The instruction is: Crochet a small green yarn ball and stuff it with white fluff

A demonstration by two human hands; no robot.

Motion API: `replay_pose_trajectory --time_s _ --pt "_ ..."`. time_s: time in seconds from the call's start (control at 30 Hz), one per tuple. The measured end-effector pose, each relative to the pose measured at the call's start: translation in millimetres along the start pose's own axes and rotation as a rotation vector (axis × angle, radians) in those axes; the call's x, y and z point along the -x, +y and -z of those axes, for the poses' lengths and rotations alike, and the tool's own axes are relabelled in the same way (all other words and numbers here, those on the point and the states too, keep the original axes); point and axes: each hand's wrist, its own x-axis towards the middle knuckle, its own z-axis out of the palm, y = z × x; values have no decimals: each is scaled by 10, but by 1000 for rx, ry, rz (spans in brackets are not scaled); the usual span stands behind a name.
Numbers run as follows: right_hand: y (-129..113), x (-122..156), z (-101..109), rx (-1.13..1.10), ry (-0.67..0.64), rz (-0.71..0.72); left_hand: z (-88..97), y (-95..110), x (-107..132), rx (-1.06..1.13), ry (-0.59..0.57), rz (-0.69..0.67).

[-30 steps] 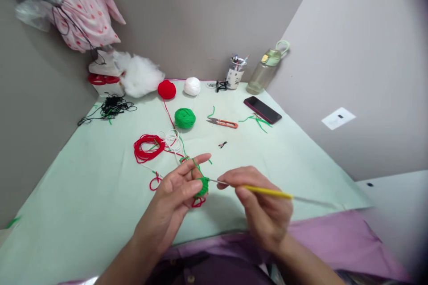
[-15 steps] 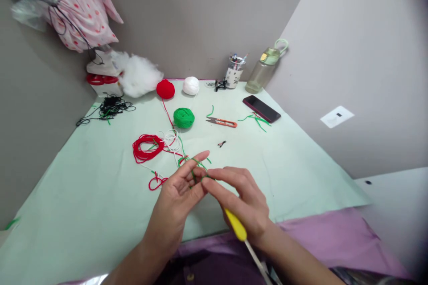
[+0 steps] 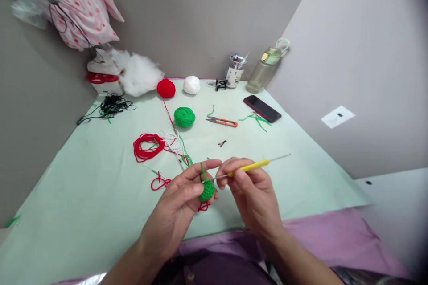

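My left hand [image 3: 183, 191] pinches a small round green crochet piece [image 3: 207, 190] between thumb and fingers. A strand of green yarn runs up over its raised index finger, and a bit of red yarn [image 3: 203, 206] hangs below the piece. In my right hand [image 3: 250, 187] is a crochet hook [image 3: 250, 167] with a yellow handle, held like a pencil. Its left tip meets the top edge of the green piece; the other metal end points up to the right. The green yarn ball [image 3: 184, 117] lies beyond my hands.
Thread snips [image 3: 222, 121], a phone [image 3: 262, 108] and green yarn scraps [image 3: 257, 120] lie to the right. Coiled red yarn [image 3: 149, 147] is at left. Red [image 3: 166, 88] and white yarn balls [image 3: 191, 85], a pen cup [image 3: 236, 72] and a bottle [image 3: 264, 71] stand behind.
The hook has swung from pointing down towards me to lying nearly level, its tip at the piece. My left hand has turned, bringing the green piece into view.
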Motion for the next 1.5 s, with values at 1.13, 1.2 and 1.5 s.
replay_pose_trajectory --time_s 1.13,1.2,1.5 --pt "-188 -477 161 808 138 546 -28 40 -164 -429 -223 198" --pt "-213 -595 165 770 186 469 -16 94 -230 -456 -204 182" --pt "-497 -942 498 448 9 18 264 871 -342 -389 133 -89"
